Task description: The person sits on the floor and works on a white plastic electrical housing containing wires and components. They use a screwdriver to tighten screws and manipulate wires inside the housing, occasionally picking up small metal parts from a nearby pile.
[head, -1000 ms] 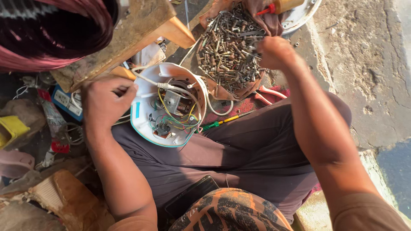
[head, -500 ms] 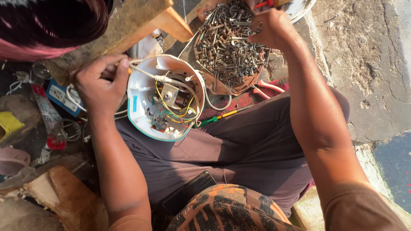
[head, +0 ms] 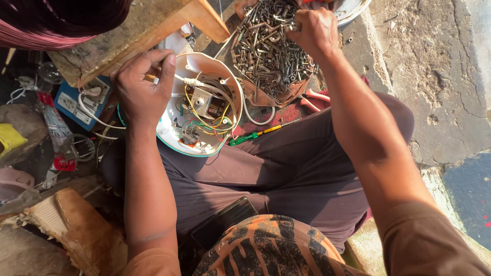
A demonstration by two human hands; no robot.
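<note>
A round white appliance housing with yellow, green and red wires inside rests on my lap. My left hand grips its left rim, fingers curled over the edge beside a white wire. My right hand is up at the top of the view, fingers pinched among a heap of rusty screws and bolts in a worn brown tray. What the fingertips hold is hidden. A green-handled screwdriver lies on my thigh just right of the housing.
A wooden bench edge juts above the housing. A blue switch box, cables and clutter lie left. Red-handled pliers sit by the screw tray. A black phone rests on my lap. Cracked concrete lies right.
My right hand has moved up and further into the screw heap. My left hand stays on the housing, which has tilted slightly toward the left.
</note>
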